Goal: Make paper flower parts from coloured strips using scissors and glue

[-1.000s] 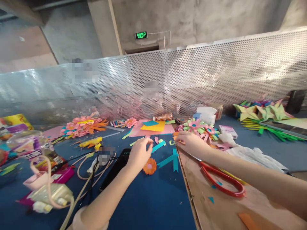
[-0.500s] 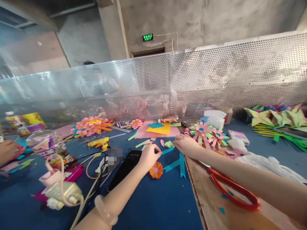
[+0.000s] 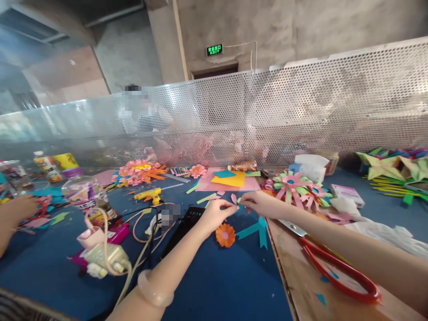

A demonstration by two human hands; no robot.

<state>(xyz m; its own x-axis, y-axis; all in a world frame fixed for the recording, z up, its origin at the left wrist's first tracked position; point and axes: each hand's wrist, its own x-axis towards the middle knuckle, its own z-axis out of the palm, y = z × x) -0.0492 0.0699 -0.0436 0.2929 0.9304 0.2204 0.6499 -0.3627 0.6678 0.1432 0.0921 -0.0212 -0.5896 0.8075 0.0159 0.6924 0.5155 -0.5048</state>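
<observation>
Left hand (image 3: 214,213): fingers pinching together at a small paper scrap (image 3: 238,201) above the blue desk (image 3: 217,285).
Right hand (image 3: 259,204): fingertips closing on the same scrap, meeting the left.
Orange paper flower (image 3: 225,235): lying just below both hands.
Red scissors (image 3: 337,267): resting under the right forearm.

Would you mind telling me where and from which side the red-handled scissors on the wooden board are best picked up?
Grip the red handle loops, coming from the near right side. The scissors lie flat on the wooden board, closed blades pointing far-left toward the right hand, loops nearest the person.
</observation>
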